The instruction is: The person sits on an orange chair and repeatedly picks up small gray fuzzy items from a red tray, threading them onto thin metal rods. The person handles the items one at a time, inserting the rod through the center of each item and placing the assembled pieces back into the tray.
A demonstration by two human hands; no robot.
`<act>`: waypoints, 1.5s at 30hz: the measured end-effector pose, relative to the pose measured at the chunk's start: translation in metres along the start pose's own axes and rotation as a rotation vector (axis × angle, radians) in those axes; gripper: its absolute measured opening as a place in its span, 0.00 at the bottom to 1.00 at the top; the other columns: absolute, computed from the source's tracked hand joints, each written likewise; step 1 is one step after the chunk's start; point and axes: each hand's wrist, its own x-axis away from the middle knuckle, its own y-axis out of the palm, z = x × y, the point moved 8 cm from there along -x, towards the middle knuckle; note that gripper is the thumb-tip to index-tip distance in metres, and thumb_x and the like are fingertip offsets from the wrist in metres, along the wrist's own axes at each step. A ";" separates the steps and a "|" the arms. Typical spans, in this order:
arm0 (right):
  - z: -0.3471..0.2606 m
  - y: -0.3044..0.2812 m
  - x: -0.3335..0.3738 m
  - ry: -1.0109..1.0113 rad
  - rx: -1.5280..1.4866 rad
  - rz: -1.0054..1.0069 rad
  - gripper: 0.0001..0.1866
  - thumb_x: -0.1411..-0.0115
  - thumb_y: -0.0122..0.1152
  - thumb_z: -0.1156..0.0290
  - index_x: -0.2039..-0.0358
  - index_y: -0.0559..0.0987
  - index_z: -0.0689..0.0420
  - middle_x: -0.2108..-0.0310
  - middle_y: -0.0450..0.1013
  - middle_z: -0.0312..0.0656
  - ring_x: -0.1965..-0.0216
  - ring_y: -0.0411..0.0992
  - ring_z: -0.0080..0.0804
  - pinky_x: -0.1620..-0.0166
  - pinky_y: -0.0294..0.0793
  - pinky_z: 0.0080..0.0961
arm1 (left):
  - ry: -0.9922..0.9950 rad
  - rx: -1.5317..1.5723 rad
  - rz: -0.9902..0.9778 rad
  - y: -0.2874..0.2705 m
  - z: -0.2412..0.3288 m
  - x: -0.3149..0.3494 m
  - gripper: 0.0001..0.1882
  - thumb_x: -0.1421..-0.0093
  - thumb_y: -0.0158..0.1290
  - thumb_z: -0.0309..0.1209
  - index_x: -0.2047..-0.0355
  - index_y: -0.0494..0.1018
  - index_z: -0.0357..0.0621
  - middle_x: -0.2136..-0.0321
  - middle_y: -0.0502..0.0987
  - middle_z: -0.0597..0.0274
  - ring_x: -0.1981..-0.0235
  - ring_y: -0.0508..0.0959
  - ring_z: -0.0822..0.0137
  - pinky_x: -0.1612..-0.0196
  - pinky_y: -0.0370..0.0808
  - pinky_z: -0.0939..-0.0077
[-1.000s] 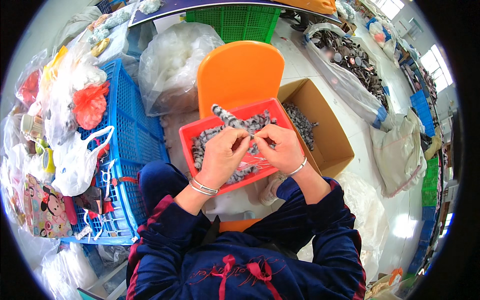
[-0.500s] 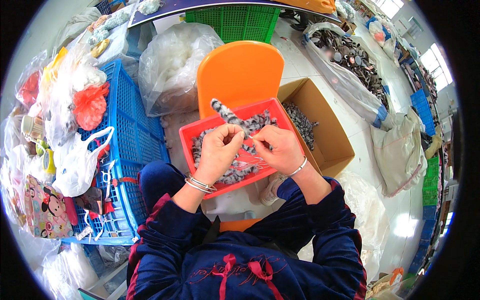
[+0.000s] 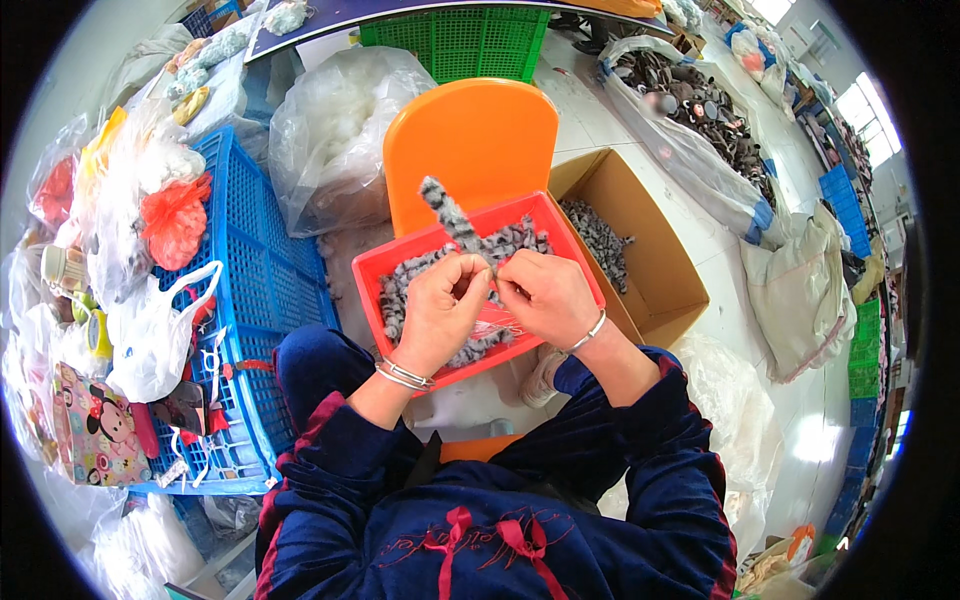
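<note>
Above a red plastic tray (image 3: 368, 297), my two hands meet with fingertips close together. My left hand (image 3: 440, 308) is closed in a pinch on the near end of a grey-and-black furry plush strip (image 3: 450, 212), which points up and away. Thumb and forefinger of my right hand (image 3: 553, 302) are pressed together beside that same end; what they hold is hidden. Several similar plush pieces (image 3: 393, 295) fill the tray. Among them, near my right hand, lie thin pale and reddish strands (image 3: 495, 325).
Beyond the tray stands an orange chair (image 3: 470, 150). An open cardboard box (image 3: 665, 285) with more furry pieces sits at right. Blue crates (image 3: 265, 270) loaded with bags are at left. A clear bag of white stuffing (image 3: 345, 140) and a green crate (image 3: 460, 45) stand farther back.
My fingertips have drawn together at the strip's near end, and the white thread-like bit seen at my right fingers is now hidden. The strip has tilted more upright.
</note>
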 end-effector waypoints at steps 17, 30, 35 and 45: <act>0.038 0.034 0.017 0.647 -1.013 -0.214 0.10 0.37 0.57 0.71 0.76 0.73 0.59 0.80 0.67 0.30 0.78 0.61 0.14 0.74 0.62 0.15 | -0.080 0.246 -0.016 0.004 -0.011 0.005 0.07 0.39 0.56 0.28 0.68 0.72 0.36 0.74 0.76 0.66 0.73 0.74 0.79 0.70 0.71 0.82; 0.023 0.015 0.008 0.371 -0.567 -0.258 0.09 0.37 0.53 0.72 0.74 0.72 0.61 0.77 0.66 0.29 0.75 0.61 0.17 0.71 0.63 0.20 | -0.484 0.246 -0.257 0.010 -0.053 0.007 0.10 0.39 0.56 0.31 0.71 0.78 0.36 0.78 0.77 0.66 0.76 0.73 0.77 0.71 0.69 0.82; 0.035 0.019 0.014 0.497 -0.767 -0.238 0.09 0.38 0.53 0.72 0.73 0.73 0.62 0.79 0.66 0.31 0.74 0.62 0.16 0.70 0.64 0.20 | -0.441 0.400 -0.297 0.011 -0.029 0.006 0.06 0.38 0.55 0.27 0.68 0.76 0.37 0.76 0.76 0.65 0.76 0.73 0.77 0.70 0.70 0.82; 0.024 0.015 0.010 0.399 -0.747 -0.267 0.09 0.38 0.51 0.73 0.76 0.72 0.59 0.78 0.64 0.27 0.75 0.59 0.14 0.71 0.60 0.18 | -0.461 0.531 -0.253 0.004 -0.025 0.001 0.09 0.39 0.58 0.32 0.68 0.76 0.36 0.76 0.76 0.65 0.76 0.73 0.77 0.71 0.70 0.82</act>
